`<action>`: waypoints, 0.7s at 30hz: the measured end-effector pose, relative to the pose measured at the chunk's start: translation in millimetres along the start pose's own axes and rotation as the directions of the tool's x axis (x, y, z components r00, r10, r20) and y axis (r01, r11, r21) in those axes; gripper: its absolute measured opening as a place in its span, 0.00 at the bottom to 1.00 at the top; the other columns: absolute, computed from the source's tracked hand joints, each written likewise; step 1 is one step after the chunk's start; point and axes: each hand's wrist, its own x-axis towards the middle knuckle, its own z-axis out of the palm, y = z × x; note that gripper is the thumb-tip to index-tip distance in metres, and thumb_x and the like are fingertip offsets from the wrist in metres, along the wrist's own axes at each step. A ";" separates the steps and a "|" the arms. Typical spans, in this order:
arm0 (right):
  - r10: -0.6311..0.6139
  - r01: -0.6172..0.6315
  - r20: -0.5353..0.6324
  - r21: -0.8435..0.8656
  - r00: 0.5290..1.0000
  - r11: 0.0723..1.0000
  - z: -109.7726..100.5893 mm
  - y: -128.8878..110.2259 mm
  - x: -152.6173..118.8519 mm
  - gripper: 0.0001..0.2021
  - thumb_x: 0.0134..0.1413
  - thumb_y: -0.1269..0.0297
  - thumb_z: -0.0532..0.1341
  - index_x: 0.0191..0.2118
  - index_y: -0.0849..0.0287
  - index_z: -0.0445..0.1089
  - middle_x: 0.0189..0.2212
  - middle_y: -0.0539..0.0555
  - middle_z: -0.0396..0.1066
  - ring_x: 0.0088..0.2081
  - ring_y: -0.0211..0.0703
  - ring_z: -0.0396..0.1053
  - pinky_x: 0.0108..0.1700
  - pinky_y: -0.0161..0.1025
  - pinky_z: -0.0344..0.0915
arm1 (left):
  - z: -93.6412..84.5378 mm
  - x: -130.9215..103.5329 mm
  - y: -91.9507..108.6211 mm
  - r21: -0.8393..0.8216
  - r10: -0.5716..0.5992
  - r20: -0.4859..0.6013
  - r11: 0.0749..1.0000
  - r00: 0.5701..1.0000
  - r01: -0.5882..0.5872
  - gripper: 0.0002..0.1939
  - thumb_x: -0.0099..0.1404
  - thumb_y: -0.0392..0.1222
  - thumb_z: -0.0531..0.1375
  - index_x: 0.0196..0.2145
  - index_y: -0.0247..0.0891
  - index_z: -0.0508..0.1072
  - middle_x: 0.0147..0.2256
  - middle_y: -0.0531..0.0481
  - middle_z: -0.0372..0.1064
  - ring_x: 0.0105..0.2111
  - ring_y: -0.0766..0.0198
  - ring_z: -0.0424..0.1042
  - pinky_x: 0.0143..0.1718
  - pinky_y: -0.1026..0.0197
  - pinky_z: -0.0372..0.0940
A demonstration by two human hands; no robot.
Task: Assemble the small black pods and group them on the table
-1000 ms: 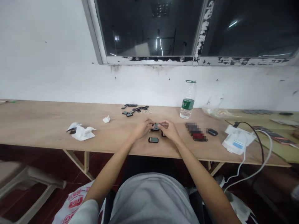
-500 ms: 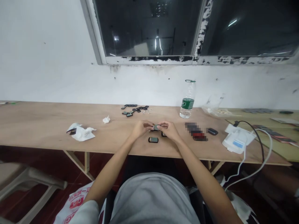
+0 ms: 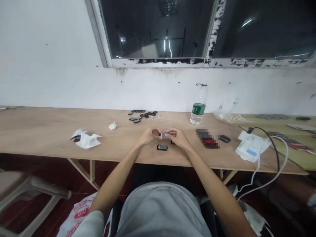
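Between my two hands is a small dark device (image 3: 164, 135) with a grey-green face and a yellow spot at its left end. My left hand (image 3: 151, 135) pinches its left end, and my right hand (image 3: 177, 136) grips its right end with thumb and fingers. A similar black-rimmed device (image 3: 162, 147) lies on the wooden table (image 3: 133, 144) just below them, nearer the front edge. Another dark piece (image 3: 172, 142) is partly hidden under my right hand.
Several dark pieces (image 3: 136, 120) and small white bits (image 3: 155, 117) lie farther back. Crumpled tissue (image 3: 89, 141) is at left. To the right are a water bottle (image 3: 197, 109), a blurred dark-and-red item (image 3: 207, 139), a black fob-like object (image 3: 224, 138) and a white box (image 3: 249, 149) with cables.
The held device has shifted slightly, and a yellow spot now shows at its left end. Both hands stay nearly in place.
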 end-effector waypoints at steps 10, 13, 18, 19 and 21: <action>0.001 0.003 0.026 -0.139 1.000 0.990 7.4 9.4 1.0 0.08 0.51 0.62 0.66 0.36 0.60 0.75 0.34 0.56 0.79 0.36 0.46 0.77 0.41 0.40 0.71 | 0.0 7.9 -26.4 0.256 -0.008 -0.009 0.967 1.000 0.010 0.15 0.50 0.38 0.69 0.37 0.36 0.73 0.31 0.50 0.75 0.34 0.59 0.76 0.36 0.59 0.71; 0.002 0.005 0.036 -0.207 0.999 0.978 10.8 12.6 1.4 0.07 0.52 0.64 0.66 0.36 0.60 0.76 0.34 0.56 0.80 0.35 0.45 0.76 0.40 0.40 0.71 | -3.4 9.9 -34.3 0.345 0.007 0.016 0.939 1.000 -0.012 0.15 0.51 0.39 0.70 0.37 0.35 0.75 0.32 0.48 0.75 0.35 0.58 0.76 0.36 0.59 0.70; -0.011 0.036 0.072 -0.357 0.997 0.933 11.4 11.5 -0.2 0.06 0.54 0.65 0.65 0.36 0.61 0.79 0.32 0.57 0.80 0.33 0.46 0.75 0.37 0.39 0.68 | -7.7 10.9 -34.9 0.442 0.068 0.010 0.895 0.998 -0.066 0.12 0.58 0.42 0.66 0.39 0.35 0.78 0.38 0.44 0.78 0.38 0.57 0.75 0.40 0.58 0.70; -0.014 0.044 0.078 -0.393 0.997 0.918 11.3 11.2 -0.6 0.06 0.55 0.66 0.65 0.36 0.60 0.79 0.32 0.56 0.80 0.33 0.46 0.75 0.37 0.39 0.68 | -7.4 10.6 -33.8 0.476 0.069 -0.005 0.877 0.998 -0.058 0.11 0.60 0.41 0.64 0.39 0.35 0.78 0.38 0.44 0.78 0.38 0.57 0.75 0.40 0.58 0.70; -0.030 0.067 0.087 -0.465 0.996 0.883 11.4 10.4 -1.4 0.06 0.55 0.66 0.65 0.37 0.59 0.80 0.31 0.56 0.80 0.32 0.46 0.74 0.38 0.40 0.68 | -5.6 9.7 -31.6 0.554 0.059 -0.032 0.832 0.998 -0.032 0.10 0.62 0.40 0.62 0.39 0.35 0.80 0.39 0.43 0.78 0.38 0.56 0.75 0.41 0.57 0.69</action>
